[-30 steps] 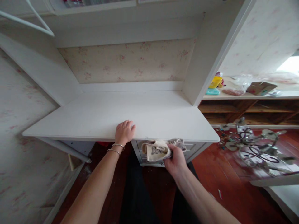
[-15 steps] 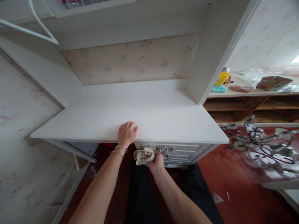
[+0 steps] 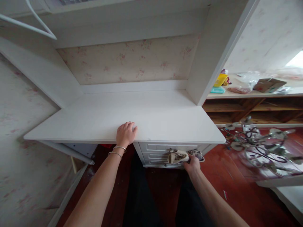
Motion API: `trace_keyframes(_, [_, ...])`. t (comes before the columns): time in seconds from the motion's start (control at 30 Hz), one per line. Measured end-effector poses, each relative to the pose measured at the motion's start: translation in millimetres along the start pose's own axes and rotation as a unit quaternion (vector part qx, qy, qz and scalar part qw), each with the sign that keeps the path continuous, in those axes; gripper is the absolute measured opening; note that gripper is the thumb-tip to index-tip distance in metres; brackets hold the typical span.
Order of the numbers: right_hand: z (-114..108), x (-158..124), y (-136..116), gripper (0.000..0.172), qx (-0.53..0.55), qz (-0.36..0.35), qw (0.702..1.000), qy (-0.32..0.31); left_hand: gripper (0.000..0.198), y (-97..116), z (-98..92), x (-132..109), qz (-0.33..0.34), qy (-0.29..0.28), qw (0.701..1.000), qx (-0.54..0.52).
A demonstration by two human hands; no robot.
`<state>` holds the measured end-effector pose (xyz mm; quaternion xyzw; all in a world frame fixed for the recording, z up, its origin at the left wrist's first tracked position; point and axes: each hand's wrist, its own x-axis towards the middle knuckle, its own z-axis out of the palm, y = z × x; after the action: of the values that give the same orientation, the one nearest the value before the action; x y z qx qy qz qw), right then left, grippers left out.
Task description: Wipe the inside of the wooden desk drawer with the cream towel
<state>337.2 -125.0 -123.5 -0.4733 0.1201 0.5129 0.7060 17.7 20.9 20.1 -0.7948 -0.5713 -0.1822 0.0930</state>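
Note:
My left hand [image 3: 126, 132] rests palm down near the front edge of the white desk [image 3: 156, 116], fingers stretched forward and the thumb a little apart. Two bangles circle that wrist. Low in front of the desk, my right hand [image 3: 193, 164] grips a folded cream cloth [image 3: 177, 157] with a dark print. Its bunched ends stick out on both sides of the fist. Behind the cloth is the drawer front [image 3: 153, 147] under the right part of the desktop, and the cloth partly covers it. Whether the cloth touches the drawers I cannot tell.
A metal chandelier [image 3: 262, 142] lies on the red wooden floor [image 3: 213, 183] at right. Behind it, a low shelf unit [image 3: 224, 108] carries a yellow container [image 3: 220, 80], plastic bags and a cardboard box [image 3: 269, 85]. A white cable [image 3: 40, 25] hangs at upper left.
My right hand has moved rightward along the drawer fronts with the cloth, uncovering the left side of the drawers. My left hand stays on the desktop. The view has shifted slightly.

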Motion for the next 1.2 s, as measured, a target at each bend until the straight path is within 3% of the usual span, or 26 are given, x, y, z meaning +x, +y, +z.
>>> trace_keyframes(0.13, [-1.4, -12.1, -47.1, 0.039, -0.005, 0.009, 0.999, 0.038, 0.033, -0.7, 1.5, 0.0, -0.001, 0.002, 1.000, -0.004])
trace_keyframes(0.23, [13.6, -33.5, -68.1, 0.046, 0.008, 0.023, 1.000, 0.017, 0.034, -0.4, 2.0, -0.9, -0.001, 0.000, 1.000, -0.001])
trace_keyframes(0.37, [36.2, -72.0, -79.5, 0.050, 0.018, 0.046, 0.996, -0.070, 0.035, 1.2, 1.3, -2.1, -0.004, -0.003, 1.000, 0.009])
trace_keyframes(0.47, [51.9, -104.5, -73.2, 0.049, 0.017, 0.068, 0.994, -0.080, 0.035, 2.8, 0.2, -3.0, -0.006, -0.003, 1.000, 0.015])
trace_keyframes(0.63, [82.2, -150.0, -35.9, 0.041, 0.009, 0.169, 0.978, -0.124, 0.035, 3.5, -0.5, -4.5, -0.002, 0.002, 1.000, 0.004])
trace_keyframes(0.83, [118.5, -171.7, 32.4, 0.031, 0.027, 0.203, 0.964, -0.172, 0.035, 2.2, -0.2, -5.1, 0.001, 0.004, 1.000, 0.006])
trace_keyframes(0.93, [131.5, -167.0, 71.6, 0.025, 0.043, 0.203, 0.957, -0.203, 0.035, 2.1, -1.0, -5.2, 0.002, 0.003, 1.000, 0.005])
trace_keyframes(1.07, [136.7, -143.0, 116.0, 0.016, 0.053, 0.191, 0.967, -0.160, 0.035, 1.8, -1.0, -5.2, 0.002, 0.003, 1.000, 0.003])
trace_keyframes(1.2, [122.8, -109.4, 137.4, 0.016, 0.047, 0.161, 0.979, -0.112, 0.034, 1.4, -0.8, -5.3, 0.003, 0.007, 1.000, 0.001])
